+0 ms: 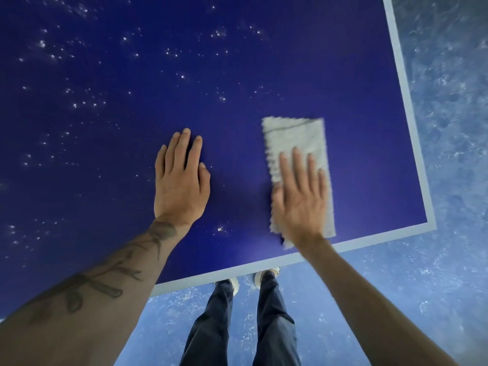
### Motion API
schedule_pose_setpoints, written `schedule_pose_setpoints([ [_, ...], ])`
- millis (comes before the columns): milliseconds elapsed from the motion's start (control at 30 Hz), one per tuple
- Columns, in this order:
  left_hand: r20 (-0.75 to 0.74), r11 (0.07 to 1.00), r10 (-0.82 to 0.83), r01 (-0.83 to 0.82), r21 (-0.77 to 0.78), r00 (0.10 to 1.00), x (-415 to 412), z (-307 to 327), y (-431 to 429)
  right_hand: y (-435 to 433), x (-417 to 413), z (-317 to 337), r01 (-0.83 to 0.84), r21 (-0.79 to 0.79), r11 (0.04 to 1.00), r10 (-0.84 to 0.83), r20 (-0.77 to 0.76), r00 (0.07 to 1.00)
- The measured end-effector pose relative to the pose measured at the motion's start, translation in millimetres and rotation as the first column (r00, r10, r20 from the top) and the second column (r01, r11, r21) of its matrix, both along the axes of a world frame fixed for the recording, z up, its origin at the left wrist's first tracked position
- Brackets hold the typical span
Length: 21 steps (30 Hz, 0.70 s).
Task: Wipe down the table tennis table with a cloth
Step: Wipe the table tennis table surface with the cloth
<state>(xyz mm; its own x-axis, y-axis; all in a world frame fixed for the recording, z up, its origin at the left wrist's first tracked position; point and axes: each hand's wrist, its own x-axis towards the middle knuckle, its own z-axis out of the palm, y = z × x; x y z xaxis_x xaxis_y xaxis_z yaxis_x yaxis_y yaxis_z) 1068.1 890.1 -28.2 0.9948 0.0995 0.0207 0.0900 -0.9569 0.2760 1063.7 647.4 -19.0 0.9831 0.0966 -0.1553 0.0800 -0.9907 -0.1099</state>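
The cloth (295, 138) lay flat on the blue table (290, 75), folded into a long strip near the table's right near corner, its far end pointing up the table and its near end almost at the white border (412, 143) along the near edge. The right hand (301, 199) pressed down on the cloth's near half with straight, slightly spread fingers. It gripped nothing. An open palm of that kind probably served to spread the pressure over the strip, so that the whole width rubbed the surface instead of bunching up. The left hand (181, 180) rested flat on the bare table just to the left, fingers straight and close together, well clear of the cloth. It seemed to be there as a prop for the person's weight as they leaned in over the edge. So the two hands were apart, both open, one on the cloth and one on the table. Pale specks (79, 101), which could have been droplets or dust, were scattered over the far and left parts of the surface, while the patch round the cloth looked cleaner. That suggested the wiping was under way in this corner, with most of the table left to do. Below the edge were dark trousers (274, 326) and light shoes (266, 274) on a mottled blue floor (449, 128), close against the table.
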Motion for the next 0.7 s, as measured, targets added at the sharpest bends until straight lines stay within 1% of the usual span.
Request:
schedule_pose_setpoints([
  [67,-0.001,1.000,-0.007,0.007,0.009,1.000,-0.2,-1.2,1.3,-2.3,34.6,1.9,0.151,-0.056,0.987,-0.150,0.016,0.989],
  [133,0.006,1.000,-0.013,0.013,0.016,1.000,0.3,-1.5,1.5,24.2,59.3,1.0,0.213,-0.048,0.976,-0.211,0.045,0.977],
  [200,0.009,1.000,-0.014,0.014,0.014,1.000,0.8,-0.3,1.3,63.1,57.8,2.1,0.160,0.007,0.987,-0.160,0.049,0.986],
  [300,-0.002,1.000,-0.011,0.011,0.012,1.000,1.5,1.3,0.5,82.1,17.7,0.2,-0.098,0.040,0.994,0.098,0.014,0.995],
  [333,-0.005,1.000,-0.013,0.013,0.014,1.000,1.8,1.3,0.5,71.8,10.9,-1.4,-0.140,0.035,0.990,0.140,0.010,0.990],
  [367,-0.009,1.000,-0.012,0.012,0.014,1.000,2.2,1.1,0.9,57.4,11.1,-1.3,-0.135,0.032,0.990,0.135,0.010,0.991],
  [467,-0.011,1.000,-0.016,0.016,0.015,1.000,1.6,-0.7,1.4,20.5,39.0,-1.5,0.031,-0.018,0.999,-0.031,0.025,0.999],
  [533,0.003,1.000,-0.018,0.018,0.019,1.000,1.1,-2.0,2.2,21.3,68.1,-1.4,0.125,-0.032,0.992,-0.125,0.029,0.992],
  [600,0.007,1.000,-0.022,0.022,0.022,1.000,0.5,-2.6,2.3,44.2,87.8,-1.9,0.191,0.010,0.982,-0.191,0.046,0.981],
  [633,0.009,0.999,-0.023,0.023,0.024,1.000,0.7,-2.2,2.3,60.4,91.1,-1.8,0.185,0.029,0.982,-0.186,0.051,0.981],
  [667,0.011,0.999,-0.021,0.021,0.024,1.000,1.0,-1.7,1.9,75.5,89.0,-1.9,0.141,0.050,0.989,-0.143,0.055,0.988],
  [700,0.013,1.000,-0.018,0.017,0.024,1.000,1.5,-1.2,1.5,87.0,81.5,-2.2,0.058,0.064,0.996,-0.061,0.052,0.997],
])
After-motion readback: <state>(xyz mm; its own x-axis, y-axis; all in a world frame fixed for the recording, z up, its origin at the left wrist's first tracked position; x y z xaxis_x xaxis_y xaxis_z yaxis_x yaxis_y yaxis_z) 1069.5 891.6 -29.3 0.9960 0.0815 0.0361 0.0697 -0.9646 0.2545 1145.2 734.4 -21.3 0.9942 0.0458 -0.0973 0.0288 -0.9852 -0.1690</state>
